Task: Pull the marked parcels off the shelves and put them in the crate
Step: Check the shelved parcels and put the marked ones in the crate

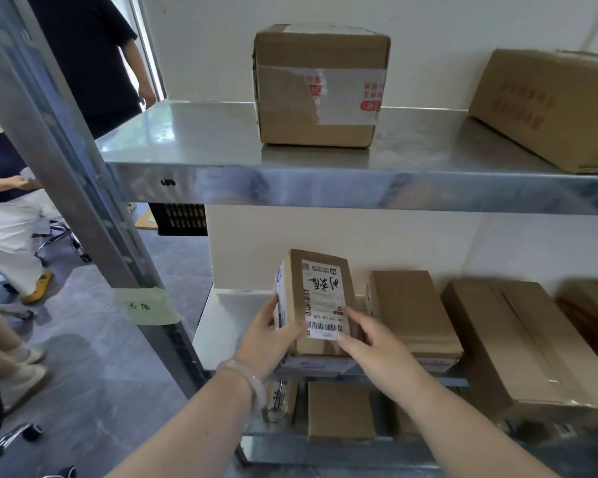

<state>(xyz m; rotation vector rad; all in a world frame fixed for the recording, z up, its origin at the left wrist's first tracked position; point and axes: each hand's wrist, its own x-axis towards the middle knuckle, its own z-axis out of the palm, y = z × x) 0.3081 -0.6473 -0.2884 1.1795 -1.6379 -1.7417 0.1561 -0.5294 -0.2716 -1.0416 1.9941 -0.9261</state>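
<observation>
Small labelled parcel (320,291): brown cardboard, a white shipping label with a barcode and black handwritten characters on its upper face. It sits at the front left of the middle shelf (214,326), tilted with its far end raised. Its near end is over a flat parcel with a white edge (320,366). Cannot tell whether it is lifted clear of that parcel.

Left hand (268,339): grips the parcel's left side and near corner, fingers (272,307) curled round the edge, thumb on the top face. A pale bangle (247,381) is on the wrist.

Right hand (372,341): holds the parcel's right side, fingers lying along the label's right margin, thumb by the barcode.

Same shelf, rightwards: a plain brown parcel (411,312) just beside the held one, then a long taped carton (508,343), then a blurred box (591,312) at the frame edge.

Bottom shelf: a brown box (339,410) and, left of it, a labelled packet (280,403), partly hidden by the left wrist.

Top shelf (204,139): a cube carton with clear tape and red print (320,86), and well apart to the right a large carton (549,108).

Steel upright (66,132) on the left carries a green paper note (147,306). Behind it are a dark slotted container (182,215), partly seen, and other people (94,53) on the grey floor.
</observation>
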